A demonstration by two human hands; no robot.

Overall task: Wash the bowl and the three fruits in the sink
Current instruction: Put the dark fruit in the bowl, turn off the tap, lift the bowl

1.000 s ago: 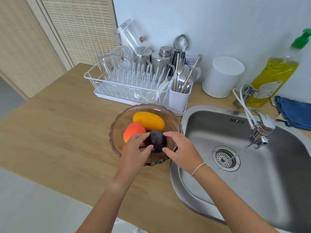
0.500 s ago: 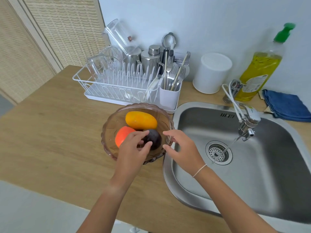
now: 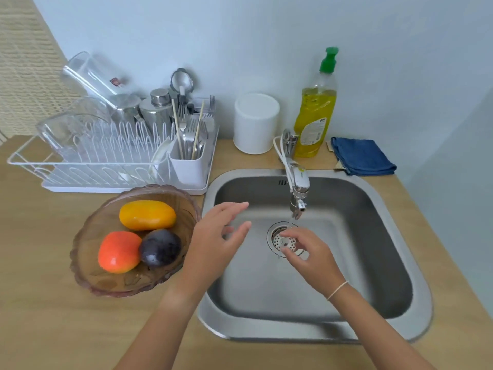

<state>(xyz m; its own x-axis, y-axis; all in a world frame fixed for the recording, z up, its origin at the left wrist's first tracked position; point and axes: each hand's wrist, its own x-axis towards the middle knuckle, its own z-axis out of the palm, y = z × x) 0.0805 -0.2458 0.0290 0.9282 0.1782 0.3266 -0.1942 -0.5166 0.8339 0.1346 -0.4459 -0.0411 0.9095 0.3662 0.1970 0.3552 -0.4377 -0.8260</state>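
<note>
A brown glass bowl [image 3: 88, 263] stands on the wooden counter just left of the steel sink [image 3: 386, 236]. In it lie a yellow fruit [image 3: 147, 215], an orange-red fruit [image 3: 119, 251] and a dark purple fruit [image 3: 160, 247]. My left hand [image 3: 216, 241] hovers over the sink's left rim, fingers relaxed and holding nothing. My right hand [image 3: 309, 252] is over the drain, under the thin stream from the tap [image 3: 298, 188], fingers loosely curled and empty.
A white dish rack [image 3: 106, 161] with glasses and cutlery stands behind the bowl. Behind the sink are a white canister [image 3: 256, 124], a yellow dish soap bottle [image 3: 316, 113] and a folded blue cloth [image 3: 361, 158]. The counter's front edge runs near my arms.
Both hands left the dark fruit in the bowl and moved right over the sink. My right hand now sits under the running water. The fruits stay in the bowl.
</note>
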